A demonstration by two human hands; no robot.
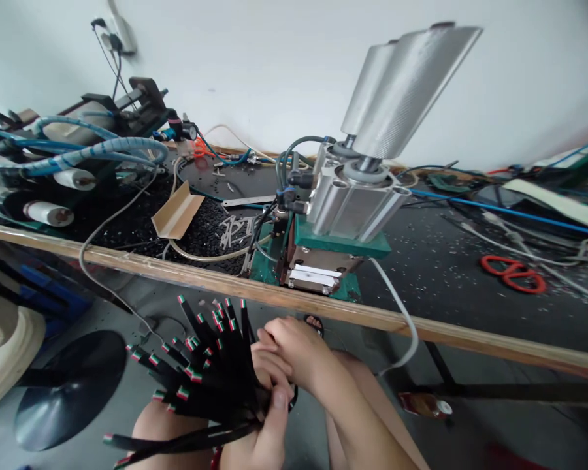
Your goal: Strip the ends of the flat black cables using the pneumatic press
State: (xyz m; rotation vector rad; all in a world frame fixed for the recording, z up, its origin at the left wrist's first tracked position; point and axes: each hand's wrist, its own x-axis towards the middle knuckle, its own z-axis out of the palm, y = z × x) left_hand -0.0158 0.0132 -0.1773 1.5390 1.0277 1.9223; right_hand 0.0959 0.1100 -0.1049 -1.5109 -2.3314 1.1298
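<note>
My left hand (270, 424) is closed around a bundle of black flat cables (220, 385), thumb on top, above my lap. Their ends, showing red, white and green, fan out up and to the left, and a couple hang lower. My right hand (291, 349) lies against the left hand's fingers beside the bundle, its own fingers curled; what they grip is hidden. Just beyond the hands, at the bench edge, stands a pneumatic press (343, 202) with a green plate, silver cylinders and a pale strip (313, 274) low at its front.
The wooden bench edge (186, 277) runs across in front of me. On the bench are red-handled scissors (512, 274), a folded cardboard piece (178, 212), a wrench (249, 201) and grey offcuts (235, 230). A hose (404, 313) hangs over the edge. A black round stool base (71, 391) stands left.
</note>
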